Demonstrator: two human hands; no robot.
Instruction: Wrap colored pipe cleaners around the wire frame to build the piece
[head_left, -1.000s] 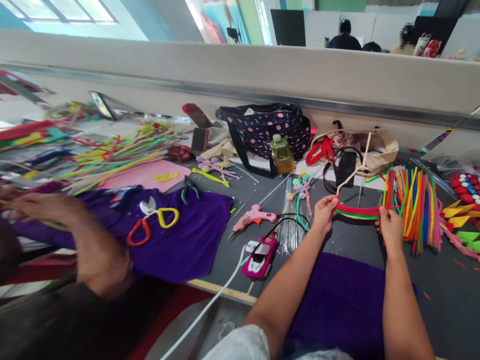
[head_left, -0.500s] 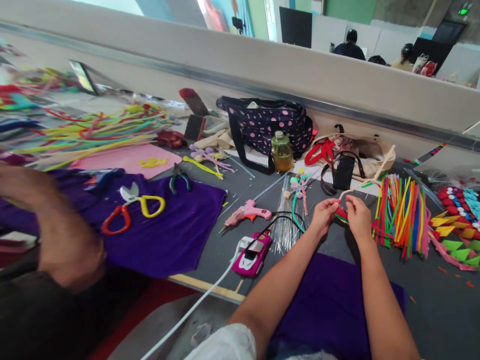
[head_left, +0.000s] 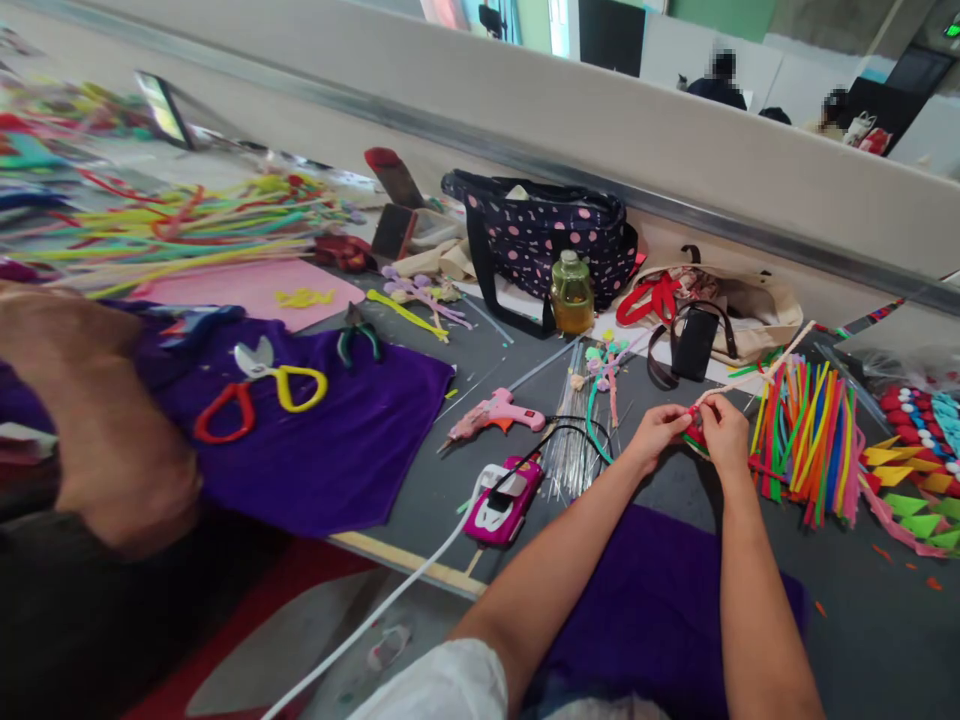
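Note:
My left hand (head_left: 656,430) and my right hand (head_left: 726,432) meet over the grey table (head_left: 450,480), both pinched on a small bundle of red and green pipe cleaners (head_left: 694,437). A cream pipe cleaner (head_left: 757,372) rises from the bundle toward the upper right. A pile of coloured pipe cleaners (head_left: 808,435) lies just right of my right hand. A purple cloth (head_left: 660,610) lies under my forearms.
A pink glue gun (head_left: 496,412), a pink power strip (head_left: 504,500) and thin wires (head_left: 574,440) lie left of my hands. Farther left, a co-worker's arm (head_left: 97,420) rests by red-and-yellow scissors (head_left: 259,385) on purple cloth. A dotted bag (head_left: 551,245), a bottle (head_left: 571,293) and a beige bag (head_left: 720,300) stand behind.
My right hand has slid left along the red and green bundle until it met my left hand. The bundle between them is now bunched short. The view has drifted left.

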